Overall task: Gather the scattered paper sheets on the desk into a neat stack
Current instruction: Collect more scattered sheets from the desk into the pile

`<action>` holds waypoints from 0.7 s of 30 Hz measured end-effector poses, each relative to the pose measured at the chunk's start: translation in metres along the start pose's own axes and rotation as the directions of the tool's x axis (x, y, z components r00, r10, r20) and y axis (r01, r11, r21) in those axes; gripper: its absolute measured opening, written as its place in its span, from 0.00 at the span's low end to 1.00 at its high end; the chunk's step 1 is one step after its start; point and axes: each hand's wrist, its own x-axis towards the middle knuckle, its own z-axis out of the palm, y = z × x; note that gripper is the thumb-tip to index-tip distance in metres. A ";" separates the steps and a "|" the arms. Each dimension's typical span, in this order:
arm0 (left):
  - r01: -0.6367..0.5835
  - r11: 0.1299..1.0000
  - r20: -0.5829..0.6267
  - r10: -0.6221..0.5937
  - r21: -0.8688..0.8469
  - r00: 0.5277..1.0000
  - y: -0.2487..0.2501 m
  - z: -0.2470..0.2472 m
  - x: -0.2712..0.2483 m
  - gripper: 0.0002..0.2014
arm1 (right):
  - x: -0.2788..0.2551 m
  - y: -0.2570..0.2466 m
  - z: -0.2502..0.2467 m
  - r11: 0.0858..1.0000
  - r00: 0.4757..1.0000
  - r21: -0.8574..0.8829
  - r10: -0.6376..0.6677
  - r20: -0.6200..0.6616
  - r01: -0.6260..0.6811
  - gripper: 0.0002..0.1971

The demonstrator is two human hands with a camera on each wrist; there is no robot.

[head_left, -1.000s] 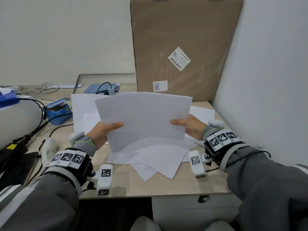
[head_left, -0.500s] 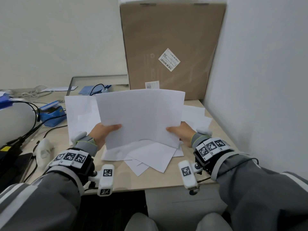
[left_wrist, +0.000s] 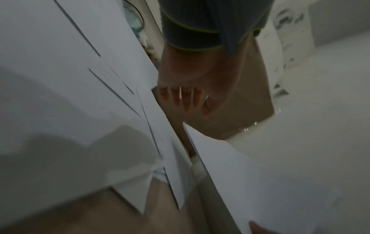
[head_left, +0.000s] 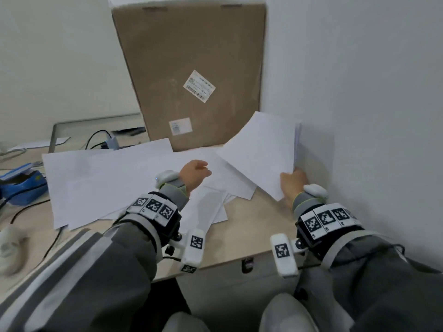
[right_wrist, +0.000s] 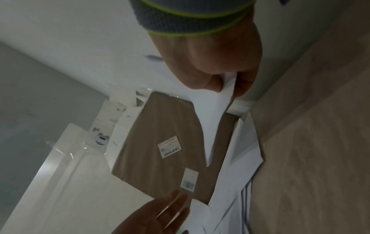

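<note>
My right hand [head_left: 291,179] pinches the near corner of a bundle of white sheets [head_left: 263,149], which tilts up beside the right wall; the right wrist view shows thumb and fingers [right_wrist: 246,83] clamped on the paper edge [right_wrist: 218,110]. My left hand [head_left: 201,171] hovers, fingers straight and holding nothing, over the scattered sheets [head_left: 107,183] that overlap across the desk [head_left: 259,219]. In the left wrist view its fingers [left_wrist: 186,102] point past the loose sheets [left_wrist: 60,79] toward the held bundle [left_wrist: 260,182]. Whether it touches paper is unclear.
A tall cardboard box [head_left: 191,68] leans against the back wall behind the sheets. A blue device [head_left: 21,185], black cables [head_left: 28,209] and a white object [head_left: 9,245] crowd the left side. The white wall [head_left: 359,116] bounds the desk on the right.
Both hands held the bundle upright in front of me before. My left hand has let go and moved over the desk sheets; my right hand has carried the bundle right, toward the wall.
</note>
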 end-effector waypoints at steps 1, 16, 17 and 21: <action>-0.018 0.990 0.137 -0.001 0.140 0.991 0.005 0.016 0.001 0.21 | 0.003 0.002 -0.006 1.000 1.000 0.008 -0.001 -0.029 0.001 0.17; -0.108 0.592 0.341 -0.298 0.798 0.892 0.022 0.086 -0.021 0.28 | 0.009 0.018 -0.026 0.993 0.998 0.108 0.056 -0.020 -0.054 0.18; -0.114 0.554 0.335 -0.317 0.825 0.887 0.017 0.078 -0.022 0.29 | 0.008 0.018 -0.025 0.991 0.998 0.118 0.064 -0.015 -0.062 0.18; -0.119 0.418 0.292 -0.379 0.901 0.878 -0.007 0.048 -0.030 0.32 | -0.003 0.017 -0.023 0.983 0.995 0.155 0.095 -0.005 -0.094 0.19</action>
